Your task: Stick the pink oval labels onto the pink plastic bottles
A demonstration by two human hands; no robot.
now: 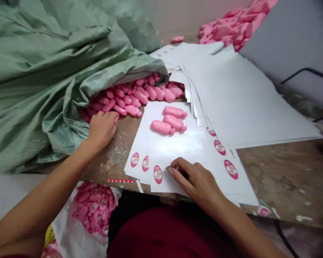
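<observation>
My left hand (103, 127) reaches to the front edge of a heap of small pink bottles (141, 96), its fingers curled over one of them; only a bit of that bottle shows past the fingertips. My right hand (195, 177) rests low over a white sticker sheet (183, 147), thumb and forefinger pinched together. Whatever is between those fingertips, if anything, is too small to make out. Just left of them is an oval pink label (158, 174) on the sheet. Farther up the same sheet lie three loose pink bottles (161, 127), side by side.
A big green sack (56, 64) spills the bottles onto the worn wooden table (274, 172). Large white sheets (244, 96) are stacked at right. Another pink heap (234, 27) stands behind. Below the table edge, a white bag (66, 215) holds labelled pink bottles (95, 204).
</observation>
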